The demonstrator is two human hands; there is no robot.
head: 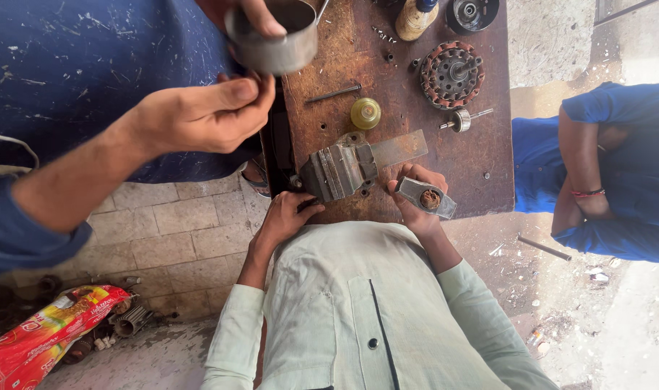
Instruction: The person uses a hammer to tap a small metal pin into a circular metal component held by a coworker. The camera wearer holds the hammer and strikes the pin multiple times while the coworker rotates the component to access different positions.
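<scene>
My left hand (285, 217) reaches to the near end of a grey bench vise (340, 170) bolted on a worn wooden table (402, 94), with its fingers curled round the vise handle. My right hand (414, 196) holds a flat grey metal part (427, 197) with a round brown hub in it, just right of the vise and above the table's near edge. A flat metal strip (400, 148) sticks out of the vise jaws to the right.
A co-worker in blue at the upper left holds a metal cup (273, 40) in both hands over the table's left edge. On the table lie a copper-wound stator (452, 72), a yellow cap (365, 113), a small shaft (463, 119) and a rod (333, 94). Another person (604, 173) stands right. A red bag (48, 328) lies on the floor.
</scene>
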